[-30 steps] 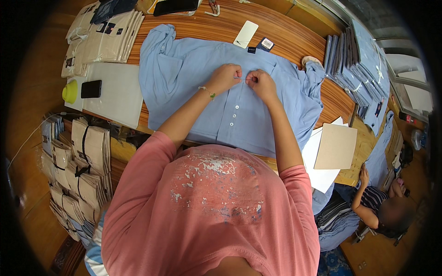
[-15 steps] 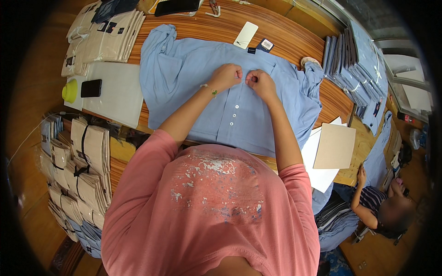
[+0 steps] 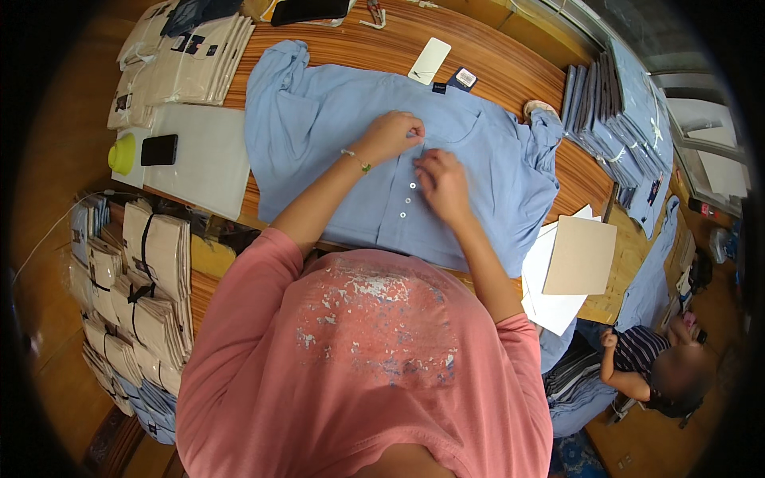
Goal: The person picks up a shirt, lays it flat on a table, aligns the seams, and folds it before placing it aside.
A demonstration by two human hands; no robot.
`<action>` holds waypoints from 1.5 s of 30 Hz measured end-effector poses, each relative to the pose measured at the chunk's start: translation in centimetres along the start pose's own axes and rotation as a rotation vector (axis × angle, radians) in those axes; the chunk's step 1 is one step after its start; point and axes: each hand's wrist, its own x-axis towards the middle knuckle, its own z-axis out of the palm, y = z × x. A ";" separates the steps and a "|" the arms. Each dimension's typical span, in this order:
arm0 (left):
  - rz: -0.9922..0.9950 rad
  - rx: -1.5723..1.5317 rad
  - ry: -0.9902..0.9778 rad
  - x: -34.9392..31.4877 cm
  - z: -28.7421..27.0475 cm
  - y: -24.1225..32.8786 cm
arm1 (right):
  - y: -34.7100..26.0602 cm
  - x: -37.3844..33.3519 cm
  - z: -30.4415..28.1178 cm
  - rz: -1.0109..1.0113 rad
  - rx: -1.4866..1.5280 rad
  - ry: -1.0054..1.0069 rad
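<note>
A light blue shirt [image 3: 343,103] lies spread on the table, its placket running down the middle with small white buttons [image 3: 408,199]. My left hand [image 3: 394,134] is closed, pinching the shirt at the top of the placket, below the collar opening. Just below and to the right, my right hand [image 3: 443,185] reaches over the placket beside the buttons. Its fingers are bent but apart, tips at the fabric, with nothing visible between them. At the shirt's neck are a dark label and a dark hang tag [image 3: 462,78].
Bagged beige garments [image 3: 199,68] are stacked at the far left, blue ones [image 3: 621,111] at the far right. A phone [image 3: 158,150] and a yellow-green tape roll [image 3: 121,154] sit on the left. Cardboard [image 3: 580,255] lies over white sheets on the right. Another person [image 3: 637,362] is at lower right.
My right hand has let go of the upper placket and moved down toward the buttons, its fingers loosening. My left hand stays pinched near the neck. The other person's hand has drawn back.
</note>
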 end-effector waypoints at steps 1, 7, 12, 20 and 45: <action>0.024 0.061 0.004 0.0 0.0 0.4 | -0.9 -1.0 0.7 -0.017 -0.034 -0.013; 0.045 0.080 0.096 -0.4 1.2 0.6 | -1.4 -3.8 4.5 0.009 -0.256 -0.134; 0.039 0.172 0.106 -0.6 1.6 0.8 | -1.1 -3.9 4.9 -0.010 -0.320 -0.165; -0.057 0.177 0.039 -0.5 1.8 1.3 | -1.1 -4.0 5.0 -0.001 -0.347 -0.187; -0.236 -0.064 -0.200 2.4 -0.5 -0.7 | -1.4 -3.7 4.2 0.022 -0.301 -0.203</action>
